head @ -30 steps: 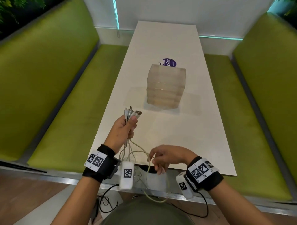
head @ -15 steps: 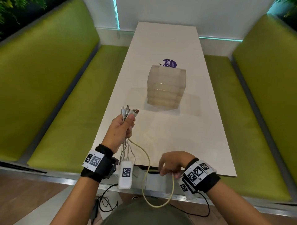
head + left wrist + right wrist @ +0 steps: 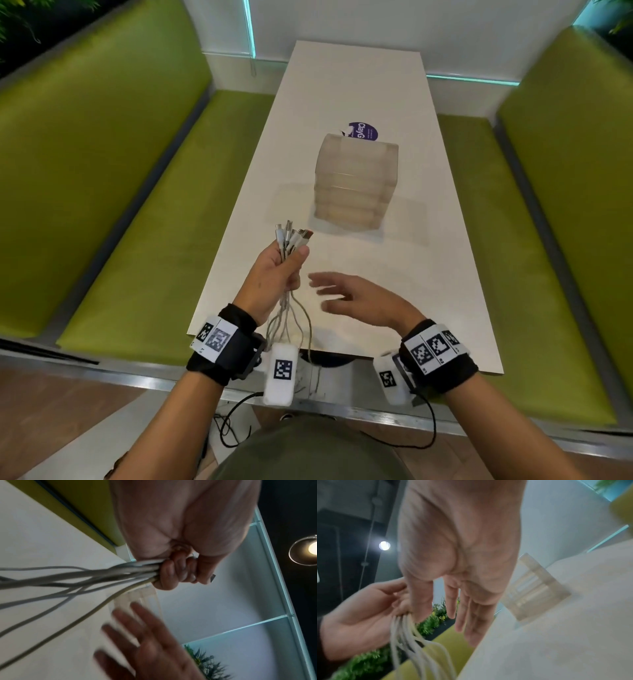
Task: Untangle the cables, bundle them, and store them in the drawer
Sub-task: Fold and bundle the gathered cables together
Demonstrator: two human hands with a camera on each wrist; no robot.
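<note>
Both forearms are bare, entering from the lower edge of the head view. Each wrist carries a wide black strap [image 3: 228, 353] faced with white panels printed with black square fiducial markers; the left strap, lower centre-left, shows two markers, the right strap [image 3: 436, 356], lower right, shows about three in a row. A white rounded block [image 3: 281, 373] with one black marker hangs at the inner side of the left strap, and a similar white block [image 3: 388, 377] sits beside the right one. Thin black cables [image 3: 432, 425] loop down from the straps. At the bottom centre a dark olive-green garment [image 3: 308, 452] covers the torso.
</note>
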